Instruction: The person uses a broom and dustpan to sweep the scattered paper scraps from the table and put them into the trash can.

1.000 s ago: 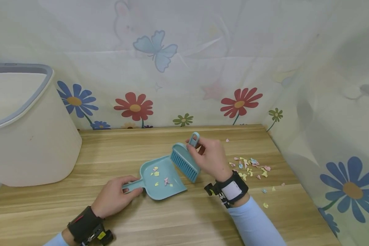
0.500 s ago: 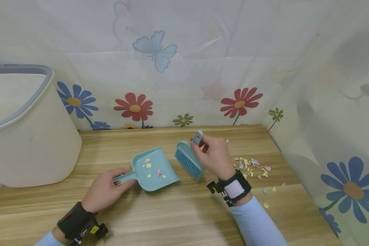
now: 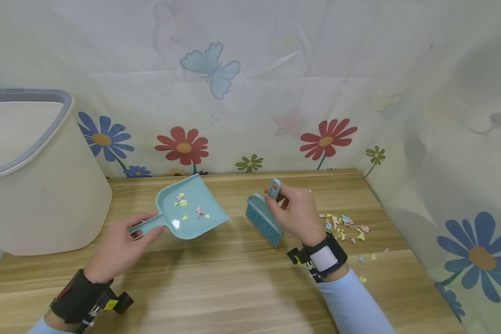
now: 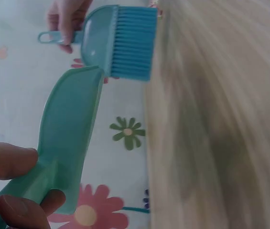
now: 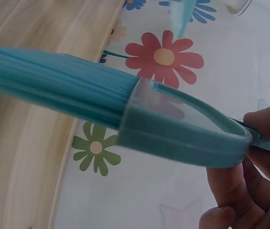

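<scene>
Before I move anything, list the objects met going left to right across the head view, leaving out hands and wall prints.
White bin with a grey rim → teal dustpan → teal hand brush → loose scatter of pastel scraps.

Left grip [image 3: 118,247] and right grip [image 3: 298,215] curled

A gap parts dustpan [image 3: 194,200] and brush [image 3: 265,220]; the bin [image 3: 50,204] blocks the left side.

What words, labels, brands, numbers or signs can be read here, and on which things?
None readable.
Turquoise plastic dustpan and turquoise plastic brush: no lettering visible.
White rectangular patch on the black right-wrist strap: no readable text.
Grey-rimmed white plastic bin: one small mark, too indistinct to read.
</scene>
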The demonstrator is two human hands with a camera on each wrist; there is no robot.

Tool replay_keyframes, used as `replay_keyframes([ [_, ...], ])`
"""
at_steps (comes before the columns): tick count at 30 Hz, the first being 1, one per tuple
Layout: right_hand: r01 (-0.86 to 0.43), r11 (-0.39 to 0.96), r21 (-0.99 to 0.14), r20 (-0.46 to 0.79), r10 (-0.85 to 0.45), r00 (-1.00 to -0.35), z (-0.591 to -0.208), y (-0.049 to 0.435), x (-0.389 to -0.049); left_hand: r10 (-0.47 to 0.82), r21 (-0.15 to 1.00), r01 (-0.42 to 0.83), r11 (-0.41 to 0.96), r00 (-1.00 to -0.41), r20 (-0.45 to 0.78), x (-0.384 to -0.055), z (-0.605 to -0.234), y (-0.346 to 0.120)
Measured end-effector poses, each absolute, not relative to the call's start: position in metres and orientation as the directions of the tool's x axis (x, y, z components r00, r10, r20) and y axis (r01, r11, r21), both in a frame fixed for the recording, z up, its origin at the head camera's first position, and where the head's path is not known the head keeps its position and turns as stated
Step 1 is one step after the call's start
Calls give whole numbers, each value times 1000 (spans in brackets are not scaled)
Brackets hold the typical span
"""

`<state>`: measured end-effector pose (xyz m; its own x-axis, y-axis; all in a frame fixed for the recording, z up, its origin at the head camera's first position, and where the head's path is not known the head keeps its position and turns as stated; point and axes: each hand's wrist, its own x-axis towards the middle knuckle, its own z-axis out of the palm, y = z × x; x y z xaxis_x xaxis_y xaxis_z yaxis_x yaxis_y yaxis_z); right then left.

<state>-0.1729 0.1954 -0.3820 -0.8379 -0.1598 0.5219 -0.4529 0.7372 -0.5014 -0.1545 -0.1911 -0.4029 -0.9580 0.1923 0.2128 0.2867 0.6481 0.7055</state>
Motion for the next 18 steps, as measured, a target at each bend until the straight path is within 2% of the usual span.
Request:
replay_keyframes([
  [5,-434,747,-503,507,-152,-849,-388,205,-160,146,639,304,707,-946,288,-150,-383,-204],
  [9,-425,746,-513,498,-145,-855,-393,215,-146,135,624,343,702,-925,357,-147,-368,-216],
  [13,-444,756,-481,529,-153,-835,-398,227,-130,87,584,358,728,-894,439,-143,-350,-227],
  [18,-486,768,-416,591,-178,-787,-402,240,-113,-5,536,319,781,-857,516,-137,-326,-240],
])
